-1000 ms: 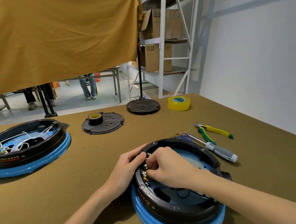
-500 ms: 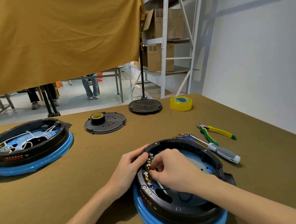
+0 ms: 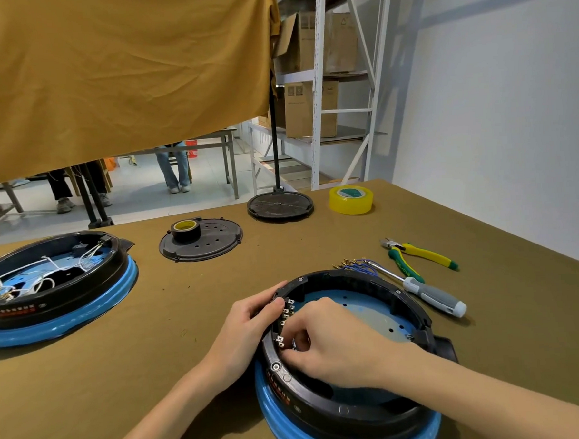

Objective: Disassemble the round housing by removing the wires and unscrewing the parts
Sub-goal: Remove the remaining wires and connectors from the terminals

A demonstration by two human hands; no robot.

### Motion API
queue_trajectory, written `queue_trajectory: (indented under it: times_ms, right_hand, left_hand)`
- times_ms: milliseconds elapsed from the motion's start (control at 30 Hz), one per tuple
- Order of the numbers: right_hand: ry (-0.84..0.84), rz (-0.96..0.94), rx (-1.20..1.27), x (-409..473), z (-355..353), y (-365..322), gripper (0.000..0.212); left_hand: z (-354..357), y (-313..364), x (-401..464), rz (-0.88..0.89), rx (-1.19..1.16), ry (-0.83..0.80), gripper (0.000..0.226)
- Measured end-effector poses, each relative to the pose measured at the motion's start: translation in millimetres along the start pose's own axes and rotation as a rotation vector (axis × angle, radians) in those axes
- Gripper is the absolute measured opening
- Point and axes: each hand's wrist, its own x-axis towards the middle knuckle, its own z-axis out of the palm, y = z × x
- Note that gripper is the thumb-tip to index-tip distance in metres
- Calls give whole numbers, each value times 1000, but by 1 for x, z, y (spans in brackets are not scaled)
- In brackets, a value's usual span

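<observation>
My left hand (image 3: 245, 335) grips the round housing's (image 3: 358, 413) rim; my right hand (image 3: 335, 344) pinches a metal terminal (image 3: 280, 340) inside.

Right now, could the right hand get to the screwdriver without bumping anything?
Probably yes. The right hand is inside the round housing, and the screwdriver lies just beyond its right rim on bare table.

A workshop or storeroom — metal shelving (image 3: 321, 83) stacked with cardboard boxes (image 3: 309, 109), a cloth-covered desk (image 3: 187, 342) carrying pliers (image 3: 417, 251), screwdriver (image 3: 433, 295) and tape (image 3: 351, 200).
</observation>
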Motion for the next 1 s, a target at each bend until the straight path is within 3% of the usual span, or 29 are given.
queue_trajectory:
  times_ms: [267, 467, 1000]
  right_hand:
    - [23, 11, 10, -2, 0, -3, 39]
    - [44, 7, -9, -2, 1, -3, 43]
    - [41, -22, -19, -4, 0, -5, 44]
  left_hand:
    - [0, 1, 0, -1, 6, 9, 42]
    - [0, 1, 0, -19, 20, 13, 34]
    - [1, 6, -3, -9, 28, 14, 37]
